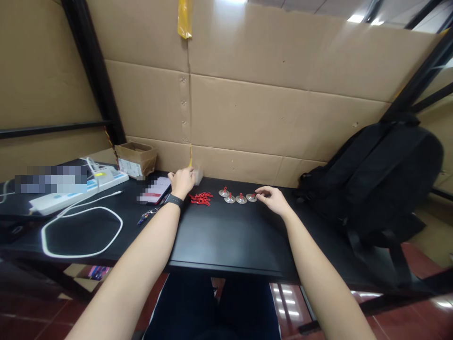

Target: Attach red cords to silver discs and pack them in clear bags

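Observation:
Small silver finger cymbals (241, 200) with red cord loops sit close together on the black table. My right hand (274, 199) has its thumb and index finger pinched at the rightmost cymbal (251, 198), by its red loop. Left of the cymbals lies a tangled bundle of red cords (201, 198). Behind that bundle, my left hand (183, 182), with a dark watch (174, 200) on its wrist, has its fingers curled at a small translucent box (198, 176). The hand covers part of this box.
At the left are a phone (157, 189), keys (147, 215), an open cardboard box (137, 158), a white power strip (81, 191) and a looped white cable (82, 256). A black backpack (375, 174) stands at the right. Cardboard panels (247, 113) wall the back.

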